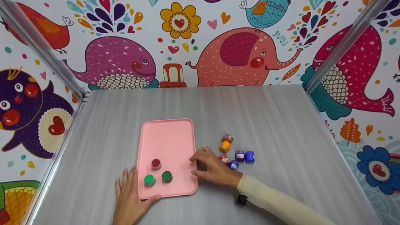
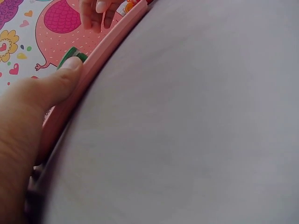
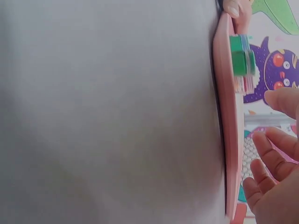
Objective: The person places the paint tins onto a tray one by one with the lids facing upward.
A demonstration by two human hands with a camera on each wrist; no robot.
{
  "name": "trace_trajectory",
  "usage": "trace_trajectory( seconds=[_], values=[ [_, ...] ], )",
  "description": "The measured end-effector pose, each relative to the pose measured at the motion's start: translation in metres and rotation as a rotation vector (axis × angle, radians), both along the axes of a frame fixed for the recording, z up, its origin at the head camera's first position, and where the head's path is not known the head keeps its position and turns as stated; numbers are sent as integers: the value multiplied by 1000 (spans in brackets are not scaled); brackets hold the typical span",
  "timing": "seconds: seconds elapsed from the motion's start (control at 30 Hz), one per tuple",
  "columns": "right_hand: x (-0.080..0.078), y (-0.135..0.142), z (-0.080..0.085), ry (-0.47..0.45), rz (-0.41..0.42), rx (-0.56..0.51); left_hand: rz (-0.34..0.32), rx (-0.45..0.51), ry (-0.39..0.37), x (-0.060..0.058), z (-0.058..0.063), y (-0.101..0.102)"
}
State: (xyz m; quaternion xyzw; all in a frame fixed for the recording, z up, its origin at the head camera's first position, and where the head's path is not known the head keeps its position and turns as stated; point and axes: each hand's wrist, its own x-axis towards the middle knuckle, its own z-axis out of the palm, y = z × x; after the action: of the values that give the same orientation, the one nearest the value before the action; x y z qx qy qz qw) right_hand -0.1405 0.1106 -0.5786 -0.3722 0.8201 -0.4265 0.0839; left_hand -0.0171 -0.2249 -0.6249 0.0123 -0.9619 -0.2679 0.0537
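A pink tray (image 1: 168, 140) lies flat on the table. Near its front left stand a dark red-lidded paint jar (image 1: 156, 164), a bright green-lidded jar (image 1: 149, 180) and a dark green-lidded jar (image 1: 167, 177). At the tray's near left corner is my left hand (image 1: 129, 200), its fingers straight along the side and its thumb (image 2: 67, 77) on the front rim. My right hand (image 1: 215, 168) hovers over the right rim with bent, parted fingers. Nothing shows between those fingers in the right wrist view, where a green-lidded jar (image 3: 243, 63) stands beyond them.
Right of the tray lie several small jars: a brown one (image 1: 227, 137), an orange one (image 1: 225, 146), a red one (image 1: 223, 159) and blue-purple ones, including a purple jar (image 1: 249, 156). Patterned walls (image 1: 178, 47) and metal posts (image 1: 340, 47) border the grey table (image 1: 281, 125).
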Motion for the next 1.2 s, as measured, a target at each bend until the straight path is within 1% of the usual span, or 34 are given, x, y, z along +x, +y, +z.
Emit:
trace_trajectory(
  seconds=[0.2, 0.3, 0.4, 0.53, 0.63, 0.93, 1.07, 1.2],
  values=[
    [-7, 21, 4, 60, -49, -43, -1, -2, -8, -1, 1, -1],
    [-11, 31, 7, 70, -66, -58, -6, -4, -2, -1, 1, -1],
    [-15, 41, 10, 66, -91, -68, -4, 0, 20, 0, 1, -1],
    [-23, 55, 13, 96, -124, -73, -5, 16, 37, 1, 0, -1],
    [-32, 65, 14, 107, -150, -67, -5, 18, 23, 0, 1, 0],
    [-61, 95, 14, 43, -307, 23, -4, 4, 5, 1, 1, 0],
    [-68, 102, 14, 15, -362, 67, -2, 5, -8, 0, 1, 1],
    [-73, 104, 12, -24, -386, 105, 1, 12, -12, 0, 0, 1]
  ],
)
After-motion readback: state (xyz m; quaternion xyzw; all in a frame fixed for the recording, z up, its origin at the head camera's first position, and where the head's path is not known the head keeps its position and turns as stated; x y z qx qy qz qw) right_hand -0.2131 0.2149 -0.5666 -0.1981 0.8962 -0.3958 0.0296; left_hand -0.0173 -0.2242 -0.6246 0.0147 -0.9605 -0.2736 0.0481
